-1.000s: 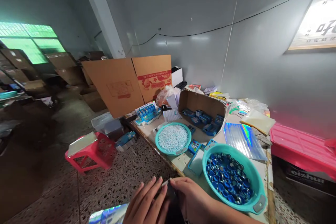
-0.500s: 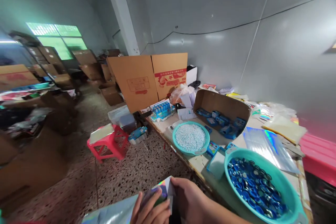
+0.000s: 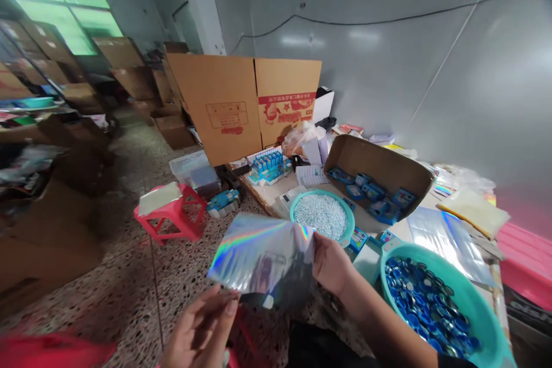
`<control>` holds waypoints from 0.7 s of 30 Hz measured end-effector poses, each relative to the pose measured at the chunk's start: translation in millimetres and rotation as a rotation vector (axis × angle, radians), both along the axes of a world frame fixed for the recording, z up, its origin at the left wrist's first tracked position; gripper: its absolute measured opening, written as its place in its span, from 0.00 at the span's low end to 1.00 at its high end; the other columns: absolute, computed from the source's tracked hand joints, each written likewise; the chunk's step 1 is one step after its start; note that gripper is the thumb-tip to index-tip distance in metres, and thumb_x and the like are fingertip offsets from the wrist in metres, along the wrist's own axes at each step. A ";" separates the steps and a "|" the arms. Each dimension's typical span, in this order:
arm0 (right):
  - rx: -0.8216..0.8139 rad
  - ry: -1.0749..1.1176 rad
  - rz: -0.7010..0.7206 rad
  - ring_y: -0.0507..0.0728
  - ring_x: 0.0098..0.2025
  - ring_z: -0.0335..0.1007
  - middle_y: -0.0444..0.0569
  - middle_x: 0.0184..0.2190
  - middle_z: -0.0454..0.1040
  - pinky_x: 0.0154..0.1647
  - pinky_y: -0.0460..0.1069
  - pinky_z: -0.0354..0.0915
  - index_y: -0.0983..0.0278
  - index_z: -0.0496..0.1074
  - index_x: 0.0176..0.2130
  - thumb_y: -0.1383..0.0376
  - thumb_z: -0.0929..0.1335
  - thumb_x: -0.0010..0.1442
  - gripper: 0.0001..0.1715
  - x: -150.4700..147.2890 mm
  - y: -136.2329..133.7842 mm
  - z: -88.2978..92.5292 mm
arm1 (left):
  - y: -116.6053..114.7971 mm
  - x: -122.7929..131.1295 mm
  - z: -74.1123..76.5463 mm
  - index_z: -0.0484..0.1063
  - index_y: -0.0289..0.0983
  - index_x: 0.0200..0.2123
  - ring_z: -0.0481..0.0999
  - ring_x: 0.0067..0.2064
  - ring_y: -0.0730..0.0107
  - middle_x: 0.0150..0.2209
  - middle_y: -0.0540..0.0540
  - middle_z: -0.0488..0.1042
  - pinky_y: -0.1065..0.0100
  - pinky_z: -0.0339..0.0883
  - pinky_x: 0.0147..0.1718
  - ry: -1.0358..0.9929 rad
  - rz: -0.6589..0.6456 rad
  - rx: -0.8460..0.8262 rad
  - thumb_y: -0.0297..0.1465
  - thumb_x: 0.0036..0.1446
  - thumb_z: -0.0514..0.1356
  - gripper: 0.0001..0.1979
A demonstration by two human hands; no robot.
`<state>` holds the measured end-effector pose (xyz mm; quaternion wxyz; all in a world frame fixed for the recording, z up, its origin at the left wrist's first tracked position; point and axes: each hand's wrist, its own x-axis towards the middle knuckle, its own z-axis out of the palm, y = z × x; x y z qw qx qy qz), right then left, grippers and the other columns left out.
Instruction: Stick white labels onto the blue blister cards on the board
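A shiny silver holographic sheet (image 3: 263, 250) is stretched between my two hands above the floor, left of the table edge. My right hand (image 3: 332, 264) grips its right end, fingers partly hidden by the sheet. Thumb and fingers pressed together, my left hand (image 3: 204, 325) pinches the lower left edge. Just beyond my right hand stands a turquoise basin (image 3: 350, 229) of small white pellets (image 3: 321, 215). Right of my forearm, a larger turquoise basin (image 3: 483, 316) holds many blue round caps (image 3: 426, 305).
On the table, an open cardboard box (image 3: 388, 167) contains small blue boxes (image 3: 373, 191). More silver sheets (image 3: 448, 241) lie at the right. A tall carton (image 3: 233, 109) stands behind. A red stool (image 3: 172, 213) is on the floor at the left, near cartons (image 3: 175, 126).
The silver sheet has come up into view and is spread out. My hands, close together before, are now apart, the left one lower and further left. The camera view has tilted downward.
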<state>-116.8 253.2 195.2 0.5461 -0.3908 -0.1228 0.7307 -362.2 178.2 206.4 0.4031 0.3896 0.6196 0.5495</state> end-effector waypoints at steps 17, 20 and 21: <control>0.095 -0.040 -0.724 0.49 0.30 0.77 0.41 0.26 0.78 0.36 0.41 0.73 0.62 0.73 0.33 0.69 0.61 0.67 0.15 155.9 232.4 1.7 | 233.0 6.4 -4.6 0.73 0.40 0.52 0.81 0.44 0.56 0.43 0.44 0.80 0.61 0.77 0.42 -0.015 0.059 0.003 0.47 0.40 0.72 0.35; 0.082 -0.117 -0.840 0.49 0.27 0.75 0.39 0.22 0.74 0.33 0.42 0.73 0.60 0.69 0.28 0.70 0.62 0.64 0.14 177.7 265.5 -15.1 | 276.8 2.7 -10.5 0.76 0.39 0.47 0.80 0.44 0.56 0.42 0.45 0.80 0.60 0.77 0.43 -0.064 0.029 -0.071 0.48 0.37 0.73 0.33; 0.086 -0.148 -0.871 0.51 0.28 0.75 0.39 0.22 0.75 0.34 0.44 0.73 0.60 0.69 0.28 0.69 0.62 0.63 0.13 180.7 271.7 -23.0 | 292.2 3.6 -10.0 0.77 0.39 0.45 0.80 0.45 0.56 0.41 0.45 0.81 0.60 0.76 0.44 -0.075 -0.017 -0.107 0.48 0.37 0.73 0.33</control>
